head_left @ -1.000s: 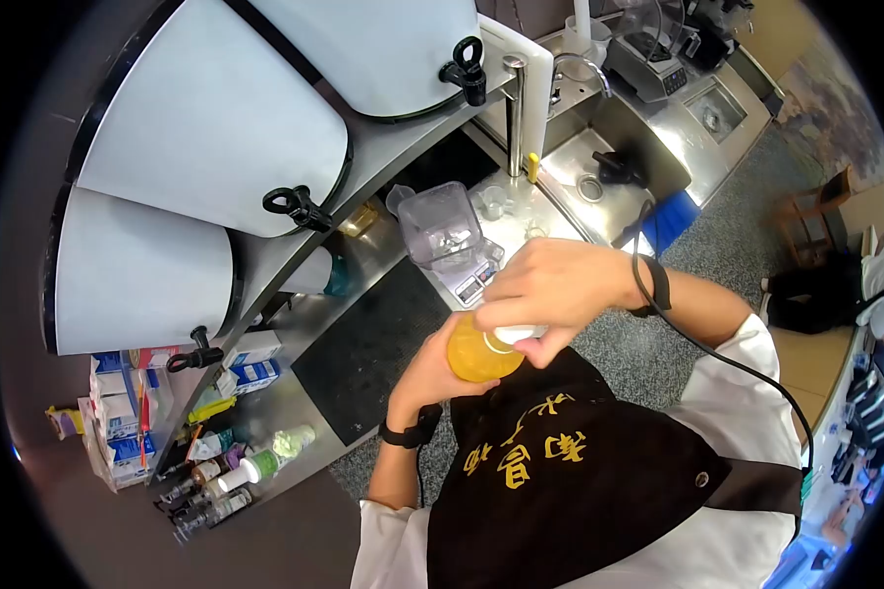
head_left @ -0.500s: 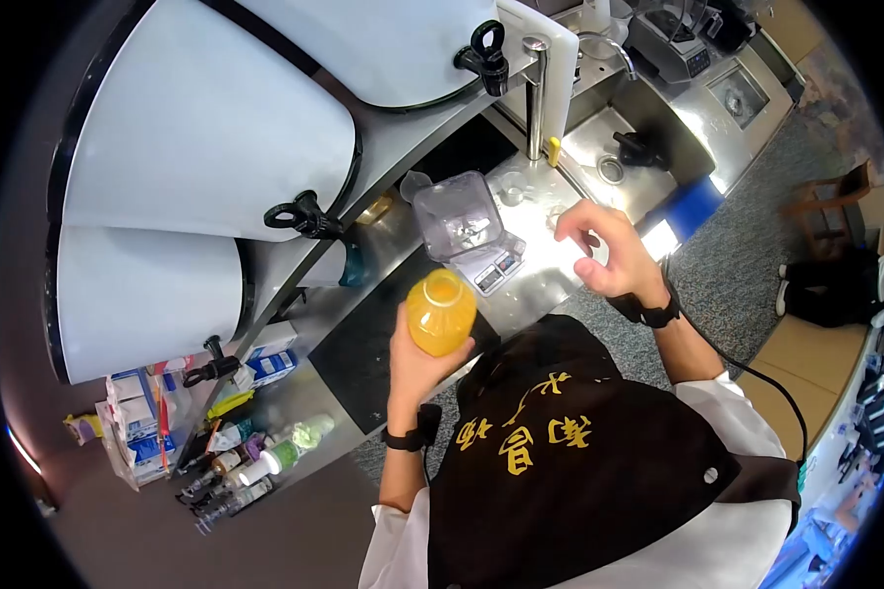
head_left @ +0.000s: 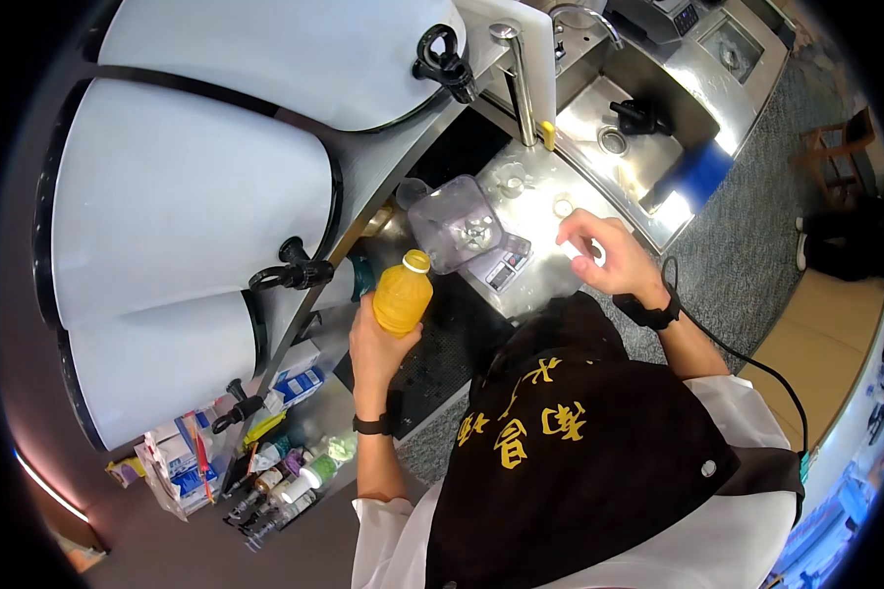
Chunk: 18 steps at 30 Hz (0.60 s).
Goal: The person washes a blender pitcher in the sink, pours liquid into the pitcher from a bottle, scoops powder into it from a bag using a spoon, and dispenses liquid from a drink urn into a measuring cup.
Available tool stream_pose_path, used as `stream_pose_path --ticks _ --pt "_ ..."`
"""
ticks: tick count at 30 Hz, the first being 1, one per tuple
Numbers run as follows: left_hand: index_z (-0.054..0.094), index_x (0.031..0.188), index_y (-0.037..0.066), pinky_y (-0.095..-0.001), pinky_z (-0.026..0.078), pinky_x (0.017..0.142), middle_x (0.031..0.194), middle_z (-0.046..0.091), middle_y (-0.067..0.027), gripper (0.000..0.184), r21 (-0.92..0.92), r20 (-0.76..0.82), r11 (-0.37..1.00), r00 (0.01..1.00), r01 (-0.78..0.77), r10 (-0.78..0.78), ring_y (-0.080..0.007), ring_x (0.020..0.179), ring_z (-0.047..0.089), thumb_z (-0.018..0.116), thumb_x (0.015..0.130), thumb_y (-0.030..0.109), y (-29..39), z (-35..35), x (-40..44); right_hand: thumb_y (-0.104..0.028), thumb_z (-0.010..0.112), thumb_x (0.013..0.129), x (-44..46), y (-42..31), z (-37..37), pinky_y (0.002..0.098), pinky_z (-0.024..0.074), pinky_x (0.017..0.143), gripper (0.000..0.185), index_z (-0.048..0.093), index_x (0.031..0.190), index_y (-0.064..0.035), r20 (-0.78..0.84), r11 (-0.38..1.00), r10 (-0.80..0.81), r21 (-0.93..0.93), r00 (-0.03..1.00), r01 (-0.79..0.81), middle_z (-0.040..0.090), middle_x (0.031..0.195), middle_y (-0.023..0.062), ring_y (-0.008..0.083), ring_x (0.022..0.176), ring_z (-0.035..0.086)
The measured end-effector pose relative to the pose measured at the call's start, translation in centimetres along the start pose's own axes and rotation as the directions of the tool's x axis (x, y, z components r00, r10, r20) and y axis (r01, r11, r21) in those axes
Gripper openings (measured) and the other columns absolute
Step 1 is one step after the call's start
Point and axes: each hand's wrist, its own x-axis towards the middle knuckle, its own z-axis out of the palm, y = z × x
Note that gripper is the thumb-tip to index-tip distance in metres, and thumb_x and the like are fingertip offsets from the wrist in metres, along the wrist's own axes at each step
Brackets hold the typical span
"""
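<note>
My left hand is wrapped round a clear bottle of orange juice, tilted slightly, its neck pointing up and right. Over the steel counter's edge, my right hand has its thumb and fingers curled together. Something pale shows inside that curl, but I cannot tell whether it is held. Between the hands, a clear square jug stands on a small digital scale. Near my right fingers lies a small round clear item. A small clear cup is behind the scale.
White drink dispensers with black taps line the shelf at left. A black mat covers part of the counter. At upper right is a steel sink with a blue cloth-like item on its edge. Pump bottles stand lower left.
My left hand has carried the juice bottle left and turned it more upright in view. My right hand stays nearly where it was. The view has shifted slightly.
</note>
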Motion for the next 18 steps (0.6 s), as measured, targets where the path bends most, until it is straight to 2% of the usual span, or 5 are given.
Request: stream_pose_path --ticks 4,9,18 --pt "0.056 0.128 0.005 -0.0531 0.055 0.088 0.111 0.070 -0.0246 0.073 0.031 -0.003 0.999 1.000 -0.028 0.028 -0.0483 0.105 0.067 0.092 0.067 0.021 0.0 0.0 0.6 -0.033 0.067 0.091 -0.3 0.7 0.6 0.0314 0.0386 0.056 0.035 0.060 0.110 -0.0054 -0.035 0.999 -0.028 0.024 0.999 0.029 0.042 0.063 0.0007 0.0158 0.055 0.046" --pt "0.059 0.128 0.008 -0.0537 0.053 0.086 0.105 0.070 -0.0214 0.073 0.252 -0.030 0.967 0.998 -0.039 0.048 -0.0460 0.099 0.066 0.092 0.064 0.021 1.0 -0.3 1.0 -0.023 0.070 0.087 -0.7 0.6 1.0 0.0326 0.0389 0.056 0.029 0.061 0.111 -0.0078 -0.016 0.999 0.039 0.005 0.999 -0.039 0.041 0.062 0.0020 0.0179 0.054 0.047" --pt "0.058 0.130 0.010 -0.0534 0.052 0.090 0.109 0.069 -0.0193 0.075 0.375 -0.006 0.927 1.000 0.004 -0.002 -0.0444 0.102 0.066 0.092 0.065 0.025 1.2 -0.9 1.2 -0.019 0.070 0.085 -0.6 0.9 0.6 0.0348 0.0380 0.055 0.027 0.061 0.108 -0.0097 -0.011 0.996 0.034 -0.085 0.999 -0.035 0.042 0.060 0.0039 0.0220 0.052 0.046"
